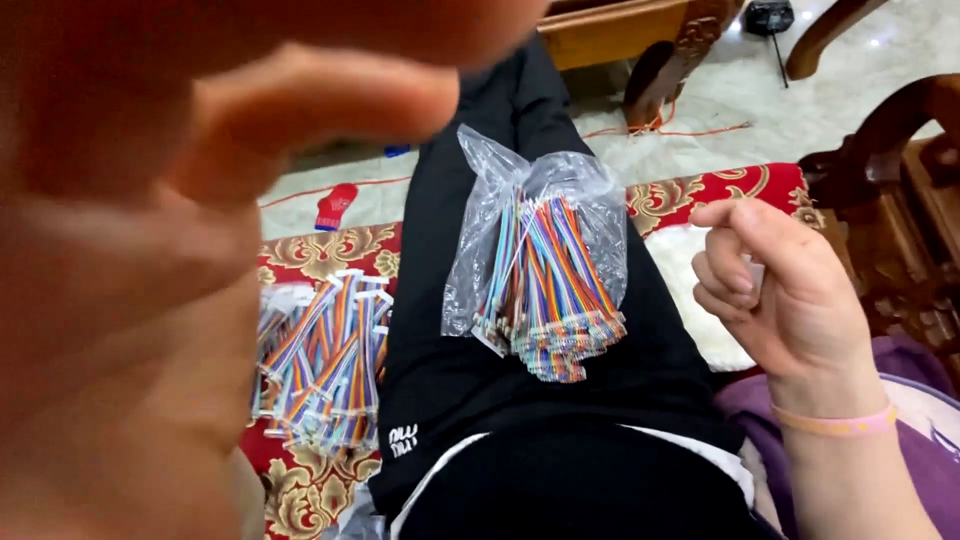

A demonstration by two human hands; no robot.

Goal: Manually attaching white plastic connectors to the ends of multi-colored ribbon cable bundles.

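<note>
Apparently blurred left hand (pixel 130 270) hides nearby cables (pixel 325 365).

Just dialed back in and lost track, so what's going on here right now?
A person sits with a clear plastic bag of rainbow ribbon cables resting on their lap, on black trousers. Neither hand is holding it. The left hand is raised close to the camera, blurred, fingers apart and empty as far as shows. The right hand hovers to the side with fingers curled; whether it pinches anything is unclear. A pile of bundled ribbon cables lies beside the leg on a red patterned cushion.
</note>
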